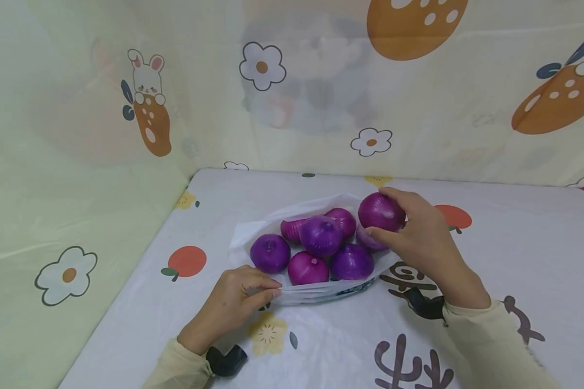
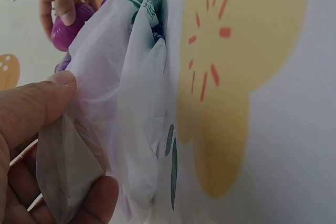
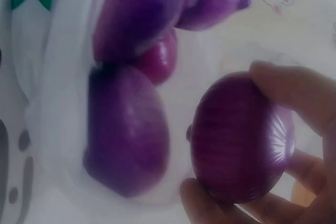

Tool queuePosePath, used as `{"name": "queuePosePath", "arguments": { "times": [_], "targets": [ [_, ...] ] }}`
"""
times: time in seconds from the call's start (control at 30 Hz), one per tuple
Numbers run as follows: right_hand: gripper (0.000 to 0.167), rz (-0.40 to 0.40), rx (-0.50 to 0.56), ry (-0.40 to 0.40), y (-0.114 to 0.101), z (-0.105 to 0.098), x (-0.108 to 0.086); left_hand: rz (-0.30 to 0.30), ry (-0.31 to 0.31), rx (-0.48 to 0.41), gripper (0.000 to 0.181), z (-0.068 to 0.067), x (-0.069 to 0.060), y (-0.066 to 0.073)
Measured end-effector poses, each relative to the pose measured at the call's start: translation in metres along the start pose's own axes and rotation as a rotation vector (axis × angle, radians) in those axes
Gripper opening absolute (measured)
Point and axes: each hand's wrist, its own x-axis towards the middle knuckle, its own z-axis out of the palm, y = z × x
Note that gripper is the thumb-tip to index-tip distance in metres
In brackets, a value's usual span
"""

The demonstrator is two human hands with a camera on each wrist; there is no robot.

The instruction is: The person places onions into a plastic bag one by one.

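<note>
A white plastic bag [image 1: 302,296] with green print lies spread on the table, holding several purple onions [image 1: 321,236]. At its near left edge my left hand [image 1: 238,294] pinches the rim; the left wrist view shows the thin plastic [image 2: 71,166] between thumb and fingers. My right hand [image 1: 420,229] grips one onion [image 1: 380,211] at the bag's right end, above another onion [image 1: 370,237] there. In the right wrist view the gripped onion [image 3: 241,137] sits between thumb and fingers, apart from the onion [image 3: 128,132] beside it.
A white cloth with printed fruit and flowers covers the table [image 1: 141,324]. Behind it and along the left hang pale patterned curtains [image 1: 311,108]. Black wrist straps [image 1: 227,361] show at both sleeves.
</note>
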Motion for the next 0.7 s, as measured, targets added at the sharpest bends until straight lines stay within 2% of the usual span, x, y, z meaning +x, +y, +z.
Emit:
{"name": "queuePosePath", "arguments": {
  "times": [0.43, 0.7],
  "targets": [
    [0.078, -0.041, -0.016, -0.062, -0.007, 0.020, -0.003, -0.001, 0.002, -0.002, 0.010, -0.001, 0.000, 0.001],
    [0.078, -0.072, -0.036, -0.068, -0.007, 0.030, -0.004, -0.031, -0.004, -0.012, 0.011, -0.002, 0.001, 0.005]
  ]
}}
